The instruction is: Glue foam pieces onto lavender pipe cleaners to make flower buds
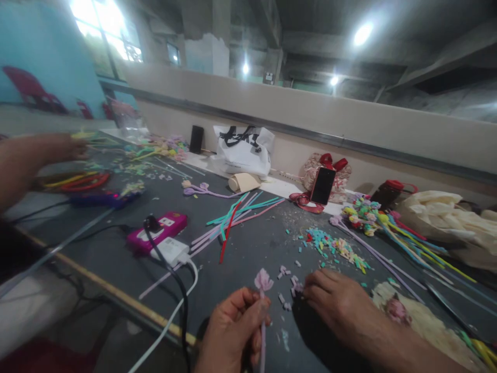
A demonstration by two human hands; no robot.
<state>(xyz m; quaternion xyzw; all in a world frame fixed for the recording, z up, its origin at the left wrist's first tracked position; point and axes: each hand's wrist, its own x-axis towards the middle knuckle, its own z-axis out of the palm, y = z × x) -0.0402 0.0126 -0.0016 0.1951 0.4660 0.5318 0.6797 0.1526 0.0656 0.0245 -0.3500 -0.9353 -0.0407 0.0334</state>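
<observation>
Your left hand (pixel 230 331) pinches the flower (pixel 263 280) by its stem (pixel 263 342) at lower centre, while your right hand (pixel 344 300), whose grip I can't tell, could scatter the lilac bits (pixel 281 299) if it drags across the table (pixel 252 254).

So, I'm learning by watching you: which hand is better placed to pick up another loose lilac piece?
Probably the right hand: its fingertips are down by the loose lilac pieces, while the left hand is busy holding the lilac flower stem.
</observation>
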